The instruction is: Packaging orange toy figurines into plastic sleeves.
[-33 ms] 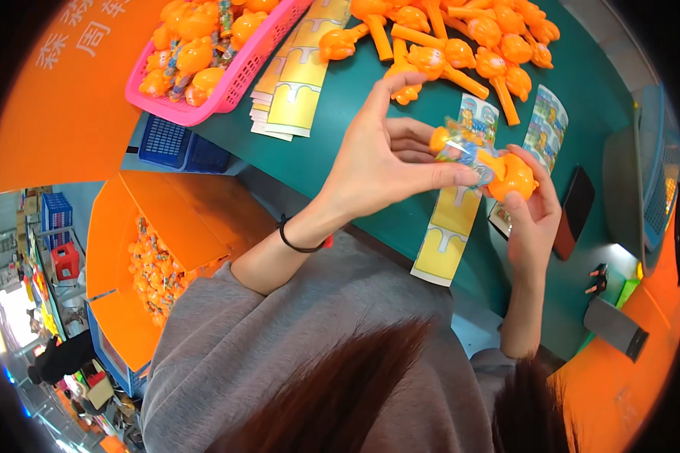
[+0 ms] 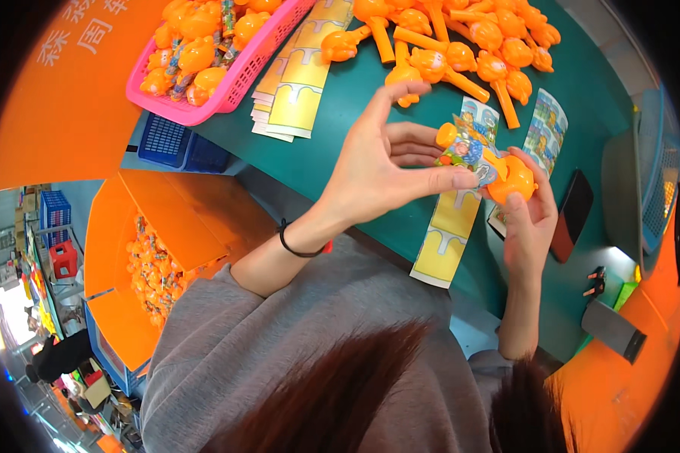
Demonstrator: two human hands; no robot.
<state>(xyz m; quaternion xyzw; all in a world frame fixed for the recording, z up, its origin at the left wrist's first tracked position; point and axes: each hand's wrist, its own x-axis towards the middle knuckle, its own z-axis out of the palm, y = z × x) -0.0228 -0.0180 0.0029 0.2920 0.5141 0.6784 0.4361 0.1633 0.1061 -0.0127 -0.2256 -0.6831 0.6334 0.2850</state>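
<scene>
An orange plastic toy (image 2: 512, 181), with a round animal-like head and a stick handle, is between my hands. A glossy clear film (image 2: 468, 157) with colourful print lies around its handle. My right hand (image 2: 533, 223) grips the round head between thumb and fingers. My left hand (image 2: 385, 166) pinches the film-covered handle, thumb in front and lower fingers partly hidden behind; its index finger is raised. Beneath them on the green table is a strip of stickers (image 2: 480, 113) with a bare yellow backing (image 2: 442, 245) end. A second printed strip (image 2: 545, 128) lies to the right.
Several loose orange toys (image 2: 491, 64) are heaped at the back. A pink basket (image 2: 238, 83) of wrapped toys stands back left, beside yellow paper strips (image 2: 293, 98). A dark phone-like slab (image 2: 576, 211) lies right. An orange-lined box (image 2: 181, 219) of toys is at my left.
The toy has turned slightly in my hands, so its orange handle end and the film's print show more plainly. Both hands keep their hold.
</scene>
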